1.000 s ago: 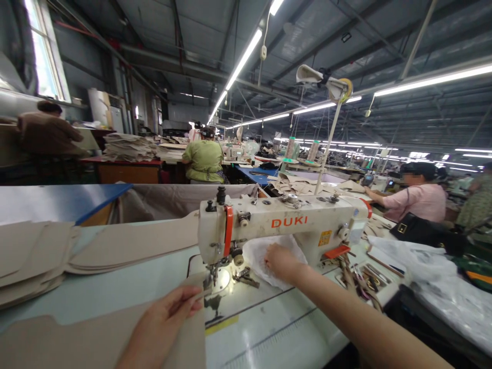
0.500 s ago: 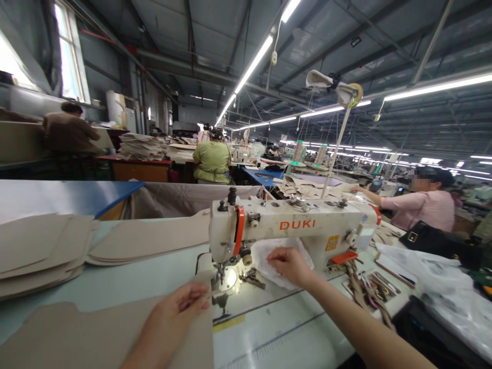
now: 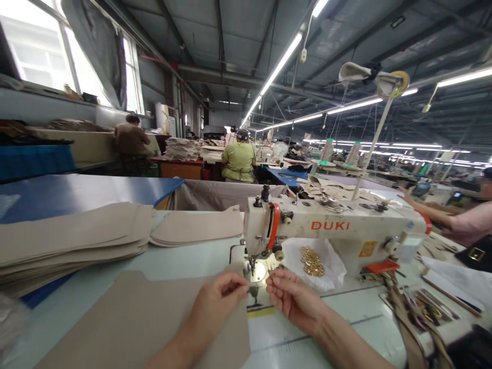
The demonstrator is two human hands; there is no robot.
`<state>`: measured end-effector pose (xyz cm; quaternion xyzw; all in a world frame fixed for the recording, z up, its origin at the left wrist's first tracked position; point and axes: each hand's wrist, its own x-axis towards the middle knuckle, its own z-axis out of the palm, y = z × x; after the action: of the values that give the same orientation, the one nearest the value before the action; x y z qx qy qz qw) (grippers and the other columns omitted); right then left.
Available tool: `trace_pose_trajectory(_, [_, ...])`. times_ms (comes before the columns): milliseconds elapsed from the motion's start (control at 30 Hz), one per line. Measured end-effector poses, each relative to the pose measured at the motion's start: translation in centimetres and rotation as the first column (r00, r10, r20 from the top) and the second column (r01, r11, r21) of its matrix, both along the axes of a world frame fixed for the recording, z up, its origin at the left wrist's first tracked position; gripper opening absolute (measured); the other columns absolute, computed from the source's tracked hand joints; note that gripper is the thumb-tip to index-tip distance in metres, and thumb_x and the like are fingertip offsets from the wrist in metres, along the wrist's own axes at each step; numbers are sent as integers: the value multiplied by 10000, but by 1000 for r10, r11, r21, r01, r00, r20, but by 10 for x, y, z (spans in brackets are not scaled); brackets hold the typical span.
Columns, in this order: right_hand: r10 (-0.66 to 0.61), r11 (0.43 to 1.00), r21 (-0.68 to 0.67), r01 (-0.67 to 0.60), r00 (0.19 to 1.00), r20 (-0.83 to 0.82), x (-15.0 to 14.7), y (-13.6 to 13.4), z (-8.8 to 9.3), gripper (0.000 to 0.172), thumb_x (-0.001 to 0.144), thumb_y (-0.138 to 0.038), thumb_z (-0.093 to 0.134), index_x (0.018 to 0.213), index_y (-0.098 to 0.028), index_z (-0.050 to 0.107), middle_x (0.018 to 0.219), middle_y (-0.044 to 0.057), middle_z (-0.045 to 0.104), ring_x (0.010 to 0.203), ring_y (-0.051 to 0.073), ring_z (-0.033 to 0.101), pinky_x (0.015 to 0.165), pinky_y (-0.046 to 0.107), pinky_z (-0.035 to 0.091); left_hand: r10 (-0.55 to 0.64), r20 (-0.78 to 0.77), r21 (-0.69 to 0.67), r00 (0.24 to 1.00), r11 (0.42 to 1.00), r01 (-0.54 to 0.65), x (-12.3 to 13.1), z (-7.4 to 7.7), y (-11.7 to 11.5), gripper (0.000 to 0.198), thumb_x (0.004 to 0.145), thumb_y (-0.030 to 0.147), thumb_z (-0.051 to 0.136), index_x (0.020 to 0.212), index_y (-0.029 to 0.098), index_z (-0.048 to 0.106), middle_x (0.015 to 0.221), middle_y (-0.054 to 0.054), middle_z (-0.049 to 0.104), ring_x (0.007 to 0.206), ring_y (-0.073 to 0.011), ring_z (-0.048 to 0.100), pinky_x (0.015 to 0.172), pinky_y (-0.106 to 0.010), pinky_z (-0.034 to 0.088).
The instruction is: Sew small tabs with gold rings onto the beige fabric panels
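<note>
My left hand [image 3: 220, 302] is closed in a pinch just in front of the sewing machine's needle area, above the right edge of a beige panel [image 3: 149, 307]. What sits between its fingertips is too small to make out. Facing it, my right hand [image 3: 295, 300] is also pinched, its fingertips close to the left ones; its contents cannot be made out. Both hands are beside the lit needle plate [image 3: 258, 271] of a white sewing machine [image 3: 300, 230]. Under the machine's arm, a pile of gold metal rings [image 3: 312, 261] lies on a crumpled white sheet [image 3: 336, 269].
Stacked beige panels [image 3: 77, 236] lie to the left, with a smaller stack [image 3: 200, 225] behind. At right are a tool tray [image 3: 434, 305] and hanging beige straps [image 3: 403, 320]. One co-worker in green [image 3: 239, 156] sits ahead; another in pink [image 3: 471, 220] is at the right.
My right hand has drawn back from the white sheet toward my left hand, uncovering the gold rings. The view has turned left, so the machine appears further right.
</note>
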<state>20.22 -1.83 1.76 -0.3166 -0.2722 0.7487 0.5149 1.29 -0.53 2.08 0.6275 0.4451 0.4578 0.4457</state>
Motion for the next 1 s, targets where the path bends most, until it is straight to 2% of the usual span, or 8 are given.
trace_pose_trajectory(167, [32, 998, 49, -35, 998, 58, -2, 3, -2, 246, 596, -185, 824, 802, -135, 697, 750, 28, 707, 689, 92, 649, 685, 194, 494, -5, 9, 13, 1000, 1000, 5, 0, 1, 0, 122, 663, 294, 613, 656, 177, 649, 584, -3, 634, 591, -159, 601, 593, -241, 482])
trace_pose_trajectory(267, [5, 996, 93, -17, 992, 126, -6, 4, -3, 247, 573, -208, 833, 774, -134, 712, 738, 30, 706, 677, 93, 643, 677, 190, 496, -4, 11, 2, 1000, 1000, 4, 1, -1, -1, 123, 668, 289, 605, 674, 175, 652, 574, 0, 620, 580, -157, 590, 588, -244, 474])
trace_pose_trajectory(433, [-174, 982, 117, 150, 958, 227, -21, 5, -8, 292, 497, -293, 859, 711, -155, 716, 735, 25, 713, 641, 100, 632, 634, 197, 500, -36, 12, -9, 999, 999, 36, 4, -6, 0, 130, 681, 290, 596, 695, 175, 655, 572, 4, 609, 579, -157, 582, 590, -250, 461])
trace_pose_trajectory(600, [-240, 969, 106, 223, 952, 190, -40, 5, -11, 393, 423, -363, 873, 716, -156, 712, 672, 21, 701, 609, 105, 635, 611, 199, 496, 15, 41, -30, 999, 999, -14, 5, -2, 0, 122, 658, 286, 596, 663, 169, 633, 570, 5, 601, 582, -155, 575, 592, -250, 452])
trace_pose_trajectory(1000, [-283, 941, 270, 203, 909, 304, -47, 1, -22, 431, 566, -507, 778, 835, -174, 728, 695, 59, 707, 721, 201, 664, 687, 314, 519, 108, 18, -53, 994, 993, -107, 5, -2, 5, 160, 587, 347, 591, 624, 193, 612, 577, 5, 624, 579, -170, 594, 587, -260, 476])
